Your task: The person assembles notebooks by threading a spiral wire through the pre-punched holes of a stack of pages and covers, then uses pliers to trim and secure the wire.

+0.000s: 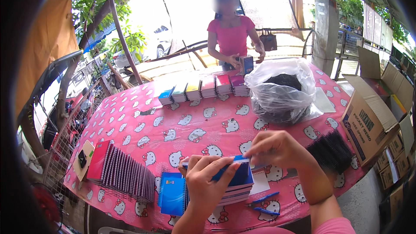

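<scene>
A pink cloth printed with white cartoon cats covers the table (pixel 173 125), which fills the middle of the frame; its soft edge drops away along the lower left and lower right. Low in the centre, the left hand (pixel 207 182) is curled around a small blue-covered notebook (pixel 240 175), thumb on one side, fingers across the glossy cover, holding it upright on a short stack of similar notebooks (pixel 232 196). The right hand (pixel 277 147) comes over from the right, its fingers pinched together at the notebook's top edge, nearly closed; what lies between the fingertips is too small to tell. Just left of the hands a flat blue notebook (pixel 172 196) lies by the near edge, and further left a long slanted row of spiral-bound notebooks (pixel 123 173) with red and dark covers leans like fallen dominoes. Two blue pens (pixel 265 203) lie at the lower edge, just right of the stack. A bundle of black plastic comb spines (pixel 331 151) bristles at the right edge, near the right forearm. Above it, in the upper right of the cloth, a crinkled clear plastic bag (pixel 281 91) holds more black spines. Along the far edge stands a neat row of notebook stacks (pixel 203 89), blue, green, yellow and red. A person in a pink top (pixel 232 34) stands behind it. Brown cardboard boxes (pixel 368 121) crowd the right. Bare cloth lies open between the hands and the far row.
</scene>
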`<state>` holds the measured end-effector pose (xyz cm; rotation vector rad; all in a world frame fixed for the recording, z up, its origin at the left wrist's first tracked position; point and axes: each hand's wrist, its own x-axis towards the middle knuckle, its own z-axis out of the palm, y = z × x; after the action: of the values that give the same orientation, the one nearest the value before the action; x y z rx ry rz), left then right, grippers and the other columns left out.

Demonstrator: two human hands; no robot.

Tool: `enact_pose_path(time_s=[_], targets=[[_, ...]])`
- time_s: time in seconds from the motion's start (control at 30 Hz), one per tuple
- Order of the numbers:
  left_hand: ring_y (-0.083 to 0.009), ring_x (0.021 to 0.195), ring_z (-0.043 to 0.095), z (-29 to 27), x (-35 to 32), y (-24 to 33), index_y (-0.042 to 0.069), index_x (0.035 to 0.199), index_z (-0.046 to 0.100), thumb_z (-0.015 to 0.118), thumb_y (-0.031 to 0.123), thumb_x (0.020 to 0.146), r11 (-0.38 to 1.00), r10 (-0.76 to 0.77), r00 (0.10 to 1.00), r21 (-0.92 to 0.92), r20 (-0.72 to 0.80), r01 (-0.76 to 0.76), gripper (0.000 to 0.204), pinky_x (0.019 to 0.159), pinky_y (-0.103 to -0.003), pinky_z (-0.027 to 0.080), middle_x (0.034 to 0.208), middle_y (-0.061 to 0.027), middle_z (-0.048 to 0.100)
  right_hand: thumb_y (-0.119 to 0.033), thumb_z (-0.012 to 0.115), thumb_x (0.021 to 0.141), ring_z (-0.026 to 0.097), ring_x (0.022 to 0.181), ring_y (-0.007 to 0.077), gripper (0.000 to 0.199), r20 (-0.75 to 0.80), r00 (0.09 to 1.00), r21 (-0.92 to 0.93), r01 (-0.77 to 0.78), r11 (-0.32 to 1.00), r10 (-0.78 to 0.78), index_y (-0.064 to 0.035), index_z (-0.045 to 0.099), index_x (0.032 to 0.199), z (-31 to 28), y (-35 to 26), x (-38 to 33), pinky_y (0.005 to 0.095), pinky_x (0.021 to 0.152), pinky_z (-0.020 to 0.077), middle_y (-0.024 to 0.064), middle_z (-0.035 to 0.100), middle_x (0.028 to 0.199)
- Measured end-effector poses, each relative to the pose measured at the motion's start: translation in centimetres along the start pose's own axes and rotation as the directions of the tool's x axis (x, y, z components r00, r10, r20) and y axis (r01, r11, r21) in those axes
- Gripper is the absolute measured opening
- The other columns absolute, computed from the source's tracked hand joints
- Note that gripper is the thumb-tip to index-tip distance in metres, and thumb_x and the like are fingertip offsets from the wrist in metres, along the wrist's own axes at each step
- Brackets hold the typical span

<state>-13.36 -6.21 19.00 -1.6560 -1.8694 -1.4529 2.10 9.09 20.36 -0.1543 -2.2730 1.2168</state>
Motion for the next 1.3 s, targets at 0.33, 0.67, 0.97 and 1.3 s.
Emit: enact_pose_path(time_s=[0.33, 0.67, 0.97, 1.3], targets=[[-0.0174, 0.076, 0.055, 0.3, -0.3, 0.1, 0.008, 0.085, 0.076, 0.083, 0.014, 0.068, 0.999, -0.015, 0.999, 0.035, -0.03, 0.016, 0.02, 0.069, -0.031, 0.045, 0.077, -0.0028, 0.068, -0.009, 0.069, 0.082, 0.063, 0.073, 0.028, 0.02, -0.049, 0.988, -0.32, 0.124, 0.939, -0.148, -0.0055, 0.068, 0.102, 1.3, -1.8, -0.9, 0.037, 0.064, 0.0501, 0.0112, 0.063, 0.079], [-0.0191, 0.076, 0.057, 0.3, 0.0, 0.2, 0.008, 0.087, 0.076, 0.082, 0.013, 0.068, 0.999, -0.023, 0.999, 0.043, -0.025, 0.024, 0.02, 0.071, -0.032, 0.046, 0.079, -0.0043, 0.069, -0.005, 0.071, 0.08, 0.063, 0.074, 0.0196, 0.028, -0.134, 0.991, -0.203, -0.005, 0.979, -0.023, -0.0046, 0.065, 0.108, 1.3, -2.5, -0.7, 0.0311, 0.064, 0.0494, 0.0086, 0.063, 0.083], [-0.0179, 0.079, 0.056, -0.1, -0.8, 0.0, 0.01, 0.091, 0.076, 0.082, 0.012, 0.068, 0.998, -0.018, 1.0, 0.053, -0.01, 0.018, 0.024, 0.072, -0.032, 0.047, 0.083, -0.0033, 0.07, -0.008, 0.067, 0.085, 0.065, 0.074, 0.0215, 0.014, -0.137, 0.98, -0.354, 0.087, 0.931, -0.144, -0.0021, 0.066, 0.099, 2.1, -2.5, -1.1, 0.032, 0.064, 0.0499, 0.0101, 0.065, 0.085], [-0.0197, 0.08, 0.057, 0.0, -0.6, 0.2, 0.009, 0.088, 0.075, 0.083, 0.018, 0.067, 0.999, 0.0, 1.0, 0.049, -0.026, 0.001, 0.024, 0.075, -0.033, 0.046, 0.082, -0.0044, 0.069, -0.008, 0.071, 0.079, 0.064, 0.075, 0.0293, 0.017, -0.085, 0.993, -0.268, 0.057, 0.962, -0.083, -0.0023, 0.064, 0.094, 1.4, -1.9, -1.5, 0.0379, 0.066, 0.0506, 0.0119, 0.062, 0.091]])
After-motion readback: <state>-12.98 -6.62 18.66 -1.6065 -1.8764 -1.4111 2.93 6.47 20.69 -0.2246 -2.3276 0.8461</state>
